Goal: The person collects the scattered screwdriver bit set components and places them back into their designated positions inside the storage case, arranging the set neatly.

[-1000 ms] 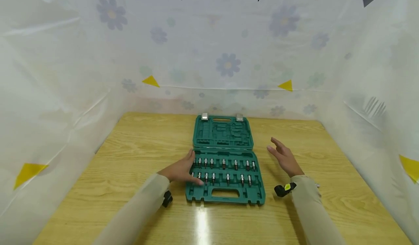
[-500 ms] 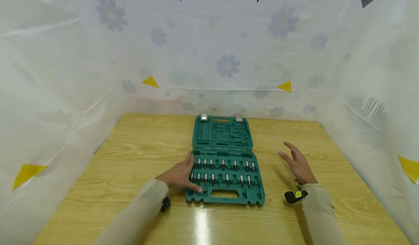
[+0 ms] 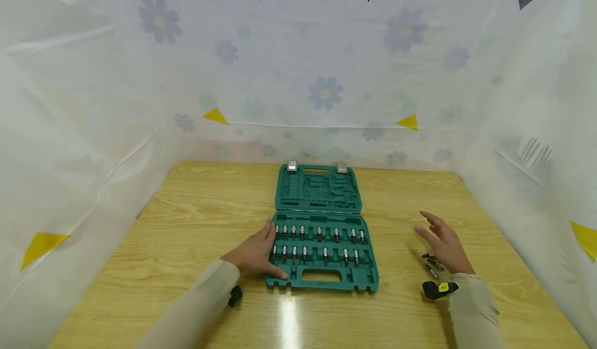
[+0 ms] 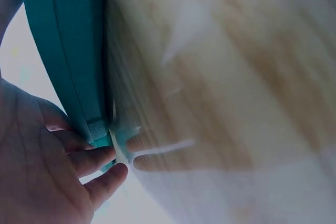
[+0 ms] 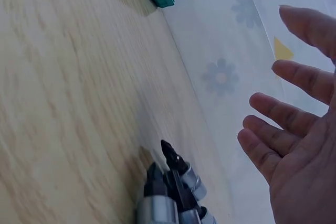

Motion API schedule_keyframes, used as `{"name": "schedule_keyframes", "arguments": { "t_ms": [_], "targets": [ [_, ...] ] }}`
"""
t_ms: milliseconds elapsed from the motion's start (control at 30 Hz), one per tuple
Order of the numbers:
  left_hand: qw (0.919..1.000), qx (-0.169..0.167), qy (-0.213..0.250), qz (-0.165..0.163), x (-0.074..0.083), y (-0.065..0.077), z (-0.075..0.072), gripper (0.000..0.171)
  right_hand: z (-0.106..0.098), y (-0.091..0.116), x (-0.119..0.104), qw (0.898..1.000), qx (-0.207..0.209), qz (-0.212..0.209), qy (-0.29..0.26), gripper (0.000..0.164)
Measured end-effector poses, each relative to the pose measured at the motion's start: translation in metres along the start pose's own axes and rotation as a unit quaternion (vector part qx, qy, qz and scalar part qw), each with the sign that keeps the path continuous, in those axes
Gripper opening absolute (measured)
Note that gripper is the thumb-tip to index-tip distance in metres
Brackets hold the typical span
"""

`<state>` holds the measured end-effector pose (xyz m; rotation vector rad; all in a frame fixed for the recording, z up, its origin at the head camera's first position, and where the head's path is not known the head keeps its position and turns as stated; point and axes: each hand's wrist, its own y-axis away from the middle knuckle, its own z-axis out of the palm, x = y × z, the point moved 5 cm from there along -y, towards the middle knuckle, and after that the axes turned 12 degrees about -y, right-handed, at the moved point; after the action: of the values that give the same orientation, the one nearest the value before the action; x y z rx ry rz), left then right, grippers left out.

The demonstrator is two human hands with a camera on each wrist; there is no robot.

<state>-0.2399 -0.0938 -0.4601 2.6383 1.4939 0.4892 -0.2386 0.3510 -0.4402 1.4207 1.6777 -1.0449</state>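
Observation:
A green socket bit case [image 3: 354,276] lies open on the table, with two rows of silver-and-dark bit sockets [image 3: 325,254] in its near half. My left hand [image 3: 254,250] rests at its left edge, thumb over the near-left corner and fingers along the side. In the left wrist view, loosely extended fingers [image 4: 92,160] meet the case's side wall [image 4: 71,51]. To the right of the case, my right hand [image 3: 445,245] hovers with nothing in it, fingers spread and slightly bent. Several loose bit sockets [image 3: 432,271] lie just below it, large in the right wrist view [image 5: 157,208].
The case's lid [image 3: 317,185] lies folded back, its molded slots bare and two metal latches [image 3: 292,166] at its far edge. The wooden table [image 3: 200,198] extends on both sides, enclosed by pale flowered sheeting [image 3: 280,69] at the back and sides.
My right hand has moved right and slightly nearer, away from the case and over the loose bit sockets, which have come into view. The left hand stays at the case's edge.

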Motion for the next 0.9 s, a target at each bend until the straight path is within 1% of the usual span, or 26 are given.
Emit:
{"name": "schedule_keyframes", "arguments": {
  "t_ms": [133,333,467,533,767,900],
  "targets": [
    [1.0,0.003,-0.003,-0.003,0.0,0.001,-0.001,0.129,-0.008,0.006,0.002,1.0,0.012,-0.01,0.018,0.061],
    [0.9998,0.01,-0.017,-0.011,0.001,0.003,-0.003,0.129,-0.015,0.012,0.01,0.997,0.023,-0.021,0.067,0.055],
    [0.9993,0.009,-0.033,-0.016,0.0,0.003,-0.003,0.129,-0.019,0.019,0.018,0.997,0.027,-0.019,0.075,0.052],
    [0.9993,0.007,-0.033,-0.017,0.0,0.003,-0.003,0.128,-0.022,0.023,0.021,0.996,0.03,-0.015,0.077,0.05],
    [0.9991,0.001,-0.038,-0.02,0.0,0.002,-0.001,0.128,-0.032,0.034,0.031,0.995,0.034,0.026,0.092,0.05],
    [0.9989,0.002,-0.042,-0.02,-0.001,0.001,0.0,0.128,-0.038,0.039,0.036,0.992,0.037,0.036,0.116,0.048]
  ]
}}
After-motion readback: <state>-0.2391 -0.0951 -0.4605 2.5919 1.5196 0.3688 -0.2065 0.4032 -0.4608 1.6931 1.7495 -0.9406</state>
